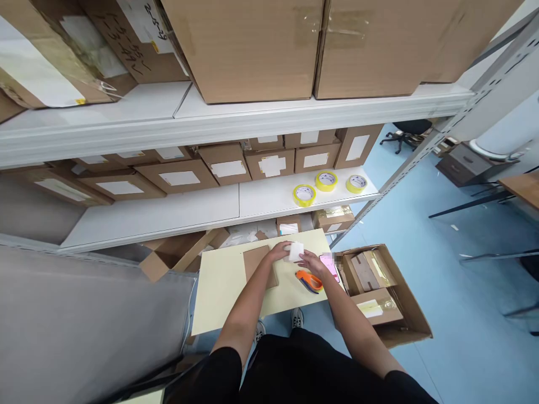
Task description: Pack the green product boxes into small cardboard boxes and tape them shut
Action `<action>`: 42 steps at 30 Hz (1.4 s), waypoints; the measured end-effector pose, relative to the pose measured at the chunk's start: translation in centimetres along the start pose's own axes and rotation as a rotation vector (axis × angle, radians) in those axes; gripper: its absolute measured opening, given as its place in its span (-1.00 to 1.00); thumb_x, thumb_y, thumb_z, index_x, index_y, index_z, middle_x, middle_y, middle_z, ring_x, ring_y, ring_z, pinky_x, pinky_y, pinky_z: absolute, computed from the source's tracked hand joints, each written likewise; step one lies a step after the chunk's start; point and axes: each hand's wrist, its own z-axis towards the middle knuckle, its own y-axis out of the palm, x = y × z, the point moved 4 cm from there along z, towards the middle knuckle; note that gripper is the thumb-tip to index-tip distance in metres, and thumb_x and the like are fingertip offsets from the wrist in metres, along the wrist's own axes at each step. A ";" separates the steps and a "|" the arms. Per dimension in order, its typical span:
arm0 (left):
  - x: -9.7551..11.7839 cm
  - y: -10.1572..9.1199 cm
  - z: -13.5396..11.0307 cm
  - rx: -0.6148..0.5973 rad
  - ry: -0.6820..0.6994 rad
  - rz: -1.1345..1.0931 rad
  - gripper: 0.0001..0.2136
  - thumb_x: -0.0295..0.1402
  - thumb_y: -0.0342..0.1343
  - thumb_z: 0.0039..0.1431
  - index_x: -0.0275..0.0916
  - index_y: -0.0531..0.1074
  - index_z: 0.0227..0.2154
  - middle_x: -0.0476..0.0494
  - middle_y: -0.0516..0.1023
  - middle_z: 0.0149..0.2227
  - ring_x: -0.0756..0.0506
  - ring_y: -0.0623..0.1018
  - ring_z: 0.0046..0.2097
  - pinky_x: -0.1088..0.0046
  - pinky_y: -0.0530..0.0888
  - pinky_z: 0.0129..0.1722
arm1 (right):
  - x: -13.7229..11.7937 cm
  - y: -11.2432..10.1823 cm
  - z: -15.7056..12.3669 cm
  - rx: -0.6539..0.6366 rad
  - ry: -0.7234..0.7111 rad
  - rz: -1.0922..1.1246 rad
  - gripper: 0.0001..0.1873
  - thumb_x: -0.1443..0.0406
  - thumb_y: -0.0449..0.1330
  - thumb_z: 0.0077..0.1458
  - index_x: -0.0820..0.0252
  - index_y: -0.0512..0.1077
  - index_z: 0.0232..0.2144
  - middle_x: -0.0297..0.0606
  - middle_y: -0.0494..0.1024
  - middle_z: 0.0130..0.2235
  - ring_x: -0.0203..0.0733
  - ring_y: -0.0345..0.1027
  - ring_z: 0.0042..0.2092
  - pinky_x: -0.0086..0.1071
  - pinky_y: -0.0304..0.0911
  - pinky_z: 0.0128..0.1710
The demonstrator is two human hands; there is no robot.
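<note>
Over the pale yellow table [219,292], a small white square [296,251] is between my hands. It looks like a piece or small stack of paper, though its exact kind is hard to tell. My left hand [279,251] grips its left edge, and the fingers of my right hand [310,262] pinch it at the lower right. Just below the right hand lies an orange and blue tape dispenser [309,281]. A phone with a pink screen [330,267] rests to the right of it. Partly under my left forearm is a flat brown cardboard piece [255,262].
Beyond the table stands a white shelf [202,205] with several labelled cartons [269,164] and three rolls of yellow tape [304,194]. Large cartons [256,50] fill the upper shelf. An open box [415,314] holding smaller boxes stands on the right; another open carton [179,252] is left.
</note>
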 end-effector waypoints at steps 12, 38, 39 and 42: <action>1.8 -1.2 -0.4 0.167 0.056 0.406 -0.84 -0.33 0.22 0.11 -0.23 0.68 -0.34 -0.22 0.72 -0.20 -0.17 0.63 -0.18 0.36 0.49 -0.09 | -3.1 -0.4 -0.4 0.236 -0.136 -0.415 -0.48 -0.05 0.42 -0.10 0.17 0.59 -0.19 -0.17 0.68 -0.24 -0.03 0.54 -0.18 -0.31 0.41 -0.23; 3.3 0.7 1.4 0.225 0.058 -0.095 -0.66 -0.25 0.39 0.01 -0.30 0.67 -0.14 -0.35 0.69 0.00 -0.25 0.63 0.05 0.21 0.48 0.13 | -7.6 -3.8 -6.2 0.281 -0.294 -0.012 -0.57 0.13 0.45 -0.16 0.16 0.57 -0.20 -0.19 0.71 -0.19 -0.04 0.58 -0.21 -0.25 0.49 -0.21; 3.7 1.1 1.2 0.253 0.079 -0.089 -0.60 -0.29 0.39 0.02 -0.30 0.65 -0.06 -0.37 0.66 0.07 -0.26 0.60 0.11 0.22 0.45 0.17 | -7.8 -2.7 -6.2 0.259 -0.297 -0.036 -0.61 0.15 0.43 -0.15 0.16 0.57 -0.22 -0.21 0.70 -0.21 -0.06 0.56 -0.22 -0.26 0.48 -0.21; 4.8 0.4 -0.6 0.305 0.100 -0.103 -0.58 -0.24 0.33 0.13 -0.34 0.62 0.02 -0.39 0.64 0.10 -0.26 0.58 0.14 0.25 0.44 0.17 | -8.7 -0.3 -6.1 0.225 -0.315 -0.188 -0.70 0.20 0.39 -0.14 0.16 0.57 -0.29 -0.26 0.68 -0.29 -0.09 0.52 -0.27 -0.28 0.43 -0.24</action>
